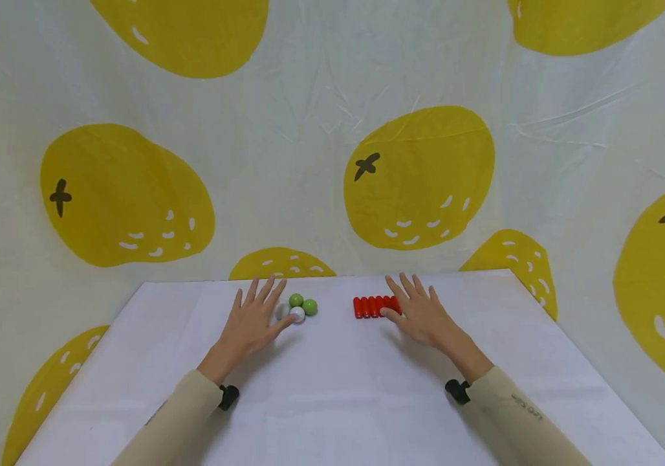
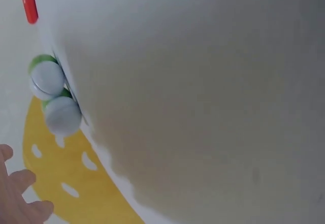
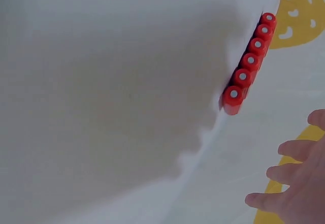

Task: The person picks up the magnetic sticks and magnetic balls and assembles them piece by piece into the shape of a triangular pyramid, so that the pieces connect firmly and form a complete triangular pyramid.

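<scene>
My left hand [image 1: 249, 327] hangs over the table at the left, palm down, fingers straight and spread, holding nothing. Just right of its fingers lies a close group of two green balls [image 1: 310, 307] and two white balls [image 1: 297, 315]; one white ball is partly hidden behind the hand. My right hand [image 1: 424, 318], likewise spread and holding nothing, hovers by a row of several red cylinders [image 1: 372, 307]. They lie side by side, the rightmost partly covered by that hand. In the right wrist view the cylinders [image 3: 242, 76] show a pale round spot on each end.
A white-covered table [image 1: 332, 401] carries the balls and cylinders, with a gap between the two groups. Behind it hangs a pale cloth [image 1: 286, 168] printed with large yellow fruit. Dark wrist cameras [image 1: 229, 397] sit at both sleeve cuffs.
</scene>
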A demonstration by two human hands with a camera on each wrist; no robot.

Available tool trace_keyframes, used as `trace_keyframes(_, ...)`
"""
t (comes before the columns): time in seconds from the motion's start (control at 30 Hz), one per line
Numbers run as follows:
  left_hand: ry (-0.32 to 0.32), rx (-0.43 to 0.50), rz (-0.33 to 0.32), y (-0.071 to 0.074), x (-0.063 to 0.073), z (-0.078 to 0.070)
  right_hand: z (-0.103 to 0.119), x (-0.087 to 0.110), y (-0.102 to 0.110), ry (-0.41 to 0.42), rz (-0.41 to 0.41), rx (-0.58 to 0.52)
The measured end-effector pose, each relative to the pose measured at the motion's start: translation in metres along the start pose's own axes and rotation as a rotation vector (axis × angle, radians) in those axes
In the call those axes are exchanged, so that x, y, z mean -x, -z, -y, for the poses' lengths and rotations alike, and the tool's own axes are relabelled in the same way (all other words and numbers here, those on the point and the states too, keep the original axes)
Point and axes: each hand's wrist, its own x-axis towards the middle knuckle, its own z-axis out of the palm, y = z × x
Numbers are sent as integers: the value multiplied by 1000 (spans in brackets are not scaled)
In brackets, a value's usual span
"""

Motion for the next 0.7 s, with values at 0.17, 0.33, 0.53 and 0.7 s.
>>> trace_keyframes(0.17, -26, 17, 20, 0, -5, 5, -9, -5, 2, 10, 12, -53)
trace_keyframes(0.33, -62, 53, 16, -1, -11, 6, -18, -10, -1, 19, 50, -122)
trace_keyframes(0.53, -67, 199, 41, -4, -16, 11, -26, -15, -8, -16, 87, -227)
trace_keyframes(0.7, 37, 384, 78, -11, -19, 18, -31, -21, -12, -26, 53, -299)
